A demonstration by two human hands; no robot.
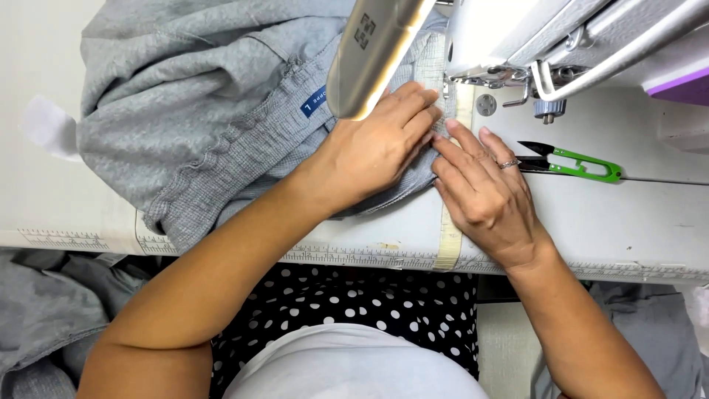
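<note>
Left hand (380, 144): fingers flat, open on grey garment (214, 111), below sewing machine (502, 37).
Right hand (484, 188): fingers open, pressing garment's edge.
Snips (572, 161): right of hands.

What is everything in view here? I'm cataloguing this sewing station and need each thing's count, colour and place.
Garment: one, grey, bunched on the table's left and fed under the machine.
Label: one, blue, sewn on the garment's ribbed band.
Sewing machine: one, white, top right.
Lamp: one, silvery, above the left hand.
Thread snips: one, green handle, right of the right hand.
Table: one, white, ruler markings along its front edge.
Tape strip: one, yellowish, running front to back.
Left hand: flat on the garment.
Right hand: fingers pressing the fabric edge, ring on one finger.
</note>
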